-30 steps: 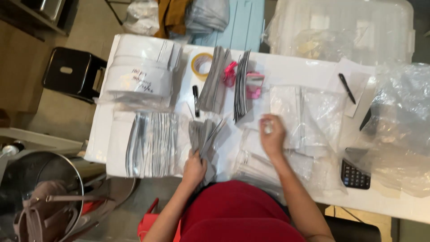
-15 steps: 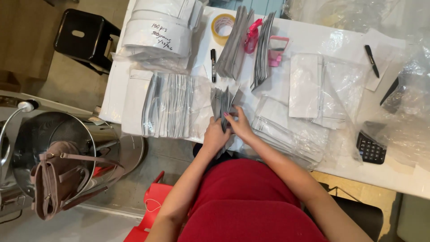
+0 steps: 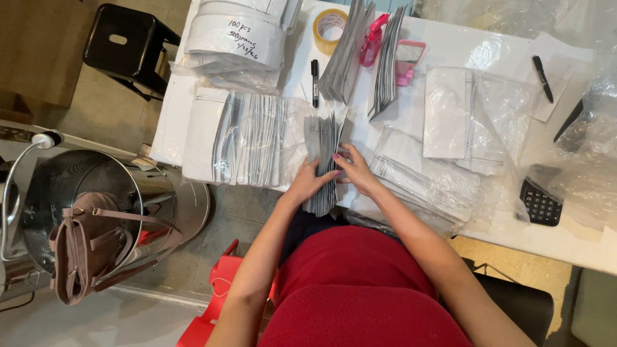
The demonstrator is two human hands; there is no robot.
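A stack of flat grey pouches (image 3: 322, 138) stands on edge at the near side of the white table (image 3: 443, 48). My left hand (image 3: 310, 182) holds the stack's near left side. My right hand (image 3: 353, 168) presses against its right side, fingers curled over the pouches. To the left lies a fanned row of similar grey and white pouches (image 3: 247, 138). Clear bags of white pouches (image 3: 418, 177) lie just right of my right hand.
Further back are a tape roll (image 3: 330, 27), a black marker (image 3: 315, 82), two more grey pouch stacks (image 3: 344, 58), a pink spray bottle (image 3: 371, 40) and a wrapped white bundle (image 3: 234, 35). A calculator (image 3: 541, 202) lies right. A black stool (image 3: 127, 46) and a metal basket with a bag (image 3: 83, 218) stand left.
My right hand came from the white pouches at the right over to the grey stack, and both hands now hold it. The view has shifted right and nearer.
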